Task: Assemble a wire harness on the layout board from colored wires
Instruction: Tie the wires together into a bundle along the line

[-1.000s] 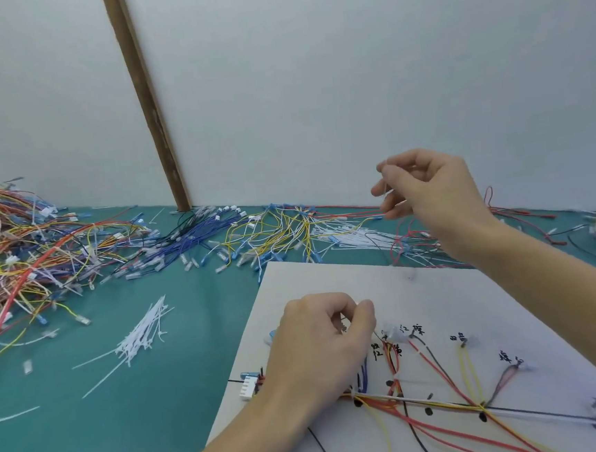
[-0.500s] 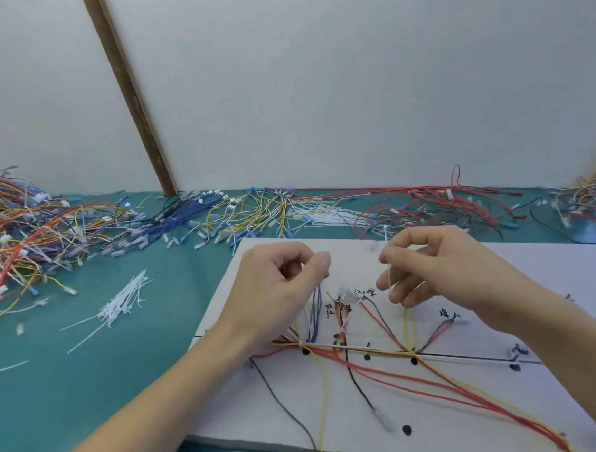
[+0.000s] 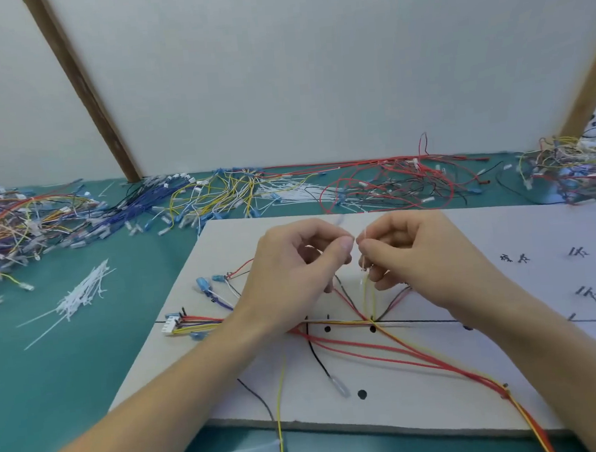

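Both hands, apart a second ago, now meet fingertip to fingertip above the layout board (image 3: 539,367), left hand (image 3: 295,273) and right hand (image 3: 409,257) curled, pinching a white cable tie (image 3: 362,268), so bundling appears underway.

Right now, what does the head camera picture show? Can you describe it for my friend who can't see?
Two hands, the left hand and right hand, meet fingertip to fingertip above a white board, pinching something thin and white. Red, yellow and black wires fan across the board. Heaps of colored wires and white zip ties lie on the green table.
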